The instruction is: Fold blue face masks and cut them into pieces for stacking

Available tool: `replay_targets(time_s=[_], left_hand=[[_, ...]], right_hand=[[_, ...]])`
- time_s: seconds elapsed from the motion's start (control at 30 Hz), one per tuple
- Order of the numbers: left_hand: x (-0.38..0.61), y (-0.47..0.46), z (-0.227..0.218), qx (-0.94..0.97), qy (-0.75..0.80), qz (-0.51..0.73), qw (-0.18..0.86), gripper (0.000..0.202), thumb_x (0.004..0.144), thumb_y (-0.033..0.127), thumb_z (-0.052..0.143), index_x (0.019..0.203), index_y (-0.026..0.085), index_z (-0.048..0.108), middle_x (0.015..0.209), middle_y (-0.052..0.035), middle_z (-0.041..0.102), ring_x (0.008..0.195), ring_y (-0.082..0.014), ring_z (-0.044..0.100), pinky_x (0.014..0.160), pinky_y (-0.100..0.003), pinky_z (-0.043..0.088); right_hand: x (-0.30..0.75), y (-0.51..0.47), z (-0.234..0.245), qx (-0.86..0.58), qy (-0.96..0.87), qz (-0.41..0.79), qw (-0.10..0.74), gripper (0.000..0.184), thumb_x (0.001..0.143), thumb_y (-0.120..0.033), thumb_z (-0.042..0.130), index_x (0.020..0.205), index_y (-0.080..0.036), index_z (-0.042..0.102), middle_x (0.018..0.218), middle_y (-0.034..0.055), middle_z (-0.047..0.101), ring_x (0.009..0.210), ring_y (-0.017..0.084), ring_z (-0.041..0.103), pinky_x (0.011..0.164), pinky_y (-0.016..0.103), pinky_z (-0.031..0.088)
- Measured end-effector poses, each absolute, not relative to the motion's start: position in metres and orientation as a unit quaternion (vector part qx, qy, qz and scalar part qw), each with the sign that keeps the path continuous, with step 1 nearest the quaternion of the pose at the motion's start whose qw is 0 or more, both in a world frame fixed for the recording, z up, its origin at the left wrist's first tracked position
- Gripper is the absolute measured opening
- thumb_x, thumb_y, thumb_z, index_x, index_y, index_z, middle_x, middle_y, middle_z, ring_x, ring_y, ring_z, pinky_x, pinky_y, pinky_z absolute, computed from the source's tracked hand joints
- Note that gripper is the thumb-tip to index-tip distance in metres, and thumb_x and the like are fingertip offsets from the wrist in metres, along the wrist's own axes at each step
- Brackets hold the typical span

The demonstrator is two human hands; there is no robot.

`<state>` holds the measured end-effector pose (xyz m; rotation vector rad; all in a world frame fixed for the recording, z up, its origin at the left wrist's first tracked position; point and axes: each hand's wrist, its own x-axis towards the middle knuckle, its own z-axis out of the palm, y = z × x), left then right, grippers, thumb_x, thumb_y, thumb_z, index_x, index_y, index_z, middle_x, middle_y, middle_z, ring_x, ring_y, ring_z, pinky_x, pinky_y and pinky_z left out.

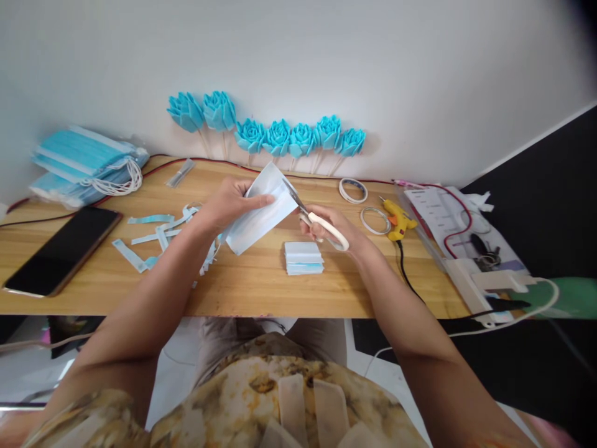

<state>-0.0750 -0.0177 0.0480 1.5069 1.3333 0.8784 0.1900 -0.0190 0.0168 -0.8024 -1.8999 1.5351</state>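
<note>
My left hand [236, 202] grips a pale sheet of face-mask fabric [259, 219] by its left side, thumb on top. Scissors with white handles [329, 230] are in my right hand [321, 221], fingers wrapped round the loops. Their blades lie at the sheet's upper right edge; whether they are parted is hard to see. A small stack of cut white and blue fabric pieces [303, 257] rests on the table below the sheet. Left of it, partly behind my left forearm, lie cut-off blue strips [161, 235].
Several blue fabric flowers [278, 137] on sticks lean against the wall. Face masks [88, 162] are piled at left beside a phone [63, 249]. At right are tape rolls [353, 190], a yellow glue gun [398, 221] with a cord, and a power strip [476, 292].
</note>
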Motion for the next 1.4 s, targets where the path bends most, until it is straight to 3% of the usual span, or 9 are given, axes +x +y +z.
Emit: replay_targets(time_s=[0.2, 0.4, 0.5, 0.87, 1.4], left_hand=[[-0.071, -0.021, 0.049, 0.622, 0.533, 0.394, 0.416, 0.046, 0.068, 0.059, 0.076, 0.073, 0.015, 0.067, 0.062, 0.0008, 0.055, 0.056, -0.0112, 0.045, 0.050, -0.023, 0.028], [-0.070, -0.021, 0.048, 0.635, 0.537, 0.397, 0.388, 0.041, 0.071, 0.055, 0.075, 0.072, 0.015, 0.068, 0.063, 0.0004, 0.057, 0.058, -0.0115, 0.045, 0.051, -0.023, 0.029], [-0.069, -0.021, 0.047, 0.635, 0.534, 0.392, 0.397, 0.041, 0.070, 0.055, 0.075, 0.072, 0.015, 0.067, 0.065, 0.0000, 0.058, 0.058, -0.0117, 0.046, 0.050, -0.023, 0.030], [-0.065, -0.021, 0.040, 0.608, 0.518, 0.369, 0.474, 0.046, 0.062, 0.060, 0.081, 0.069, 0.017, 0.066, 0.061, -0.0013, 0.059, 0.052, -0.0125, 0.048, 0.045, -0.024, 0.029], [-0.061, -0.024, 0.045, 0.573, 0.509, 0.383, 0.514, 0.047, 0.064, 0.061, 0.078, 0.073, 0.015, 0.069, 0.065, -0.0032, 0.064, 0.054, -0.0128, 0.051, 0.047, -0.023, 0.033]], right_hand=[[0.186, -0.020, 0.022, -0.313, -0.693, 0.585, 0.283, 0.045, 0.086, -0.055, 0.069, 0.110, -0.017, 0.061, 0.073, -0.0030, 0.052, 0.060, 0.008, 0.043, 0.053, 0.023, 0.034], [0.185, -0.020, 0.023, -0.321, -0.688, 0.586, 0.285, 0.054, 0.082, -0.060, 0.072, 0.112, -0.017, 0.062, 0.076, -0.0019, 0.055, 0.061, 0.008, 0.044, 0.053, 0.023, 0.035], [0.185, -0.020, 0.022, -0.324, -0.681, 0.589, 0.288, 0.059, 0.078, -0.064, 0.074, 0.111, -0.017, 0.062, 0.078, -0.0014, 0.056, 0.061, 0.008, 0.046, 0.053, 0.023, 0.035], [0.183, -0.025, 0.028, -0.321, -0.709, 0.560, 0.284, 0.052, 0.081, -0.067, 0.071, 0.092, -0.018, 0.058, 0.079, -0.0004, 0.057, 0.063, 0.008, 0.048, 0.055, 0.023, 0.038], [0.179, -0.026, 0.025, -0.329, -0.666, 0.591, 0.314, 0.052, 0.072, -0.064, 0.080, 0.090, -0.020, 0.060, 0.060, -0.0075, 0.043, 0.051, 0.006, 0.035, 0.048, 0.023, 0.029]])
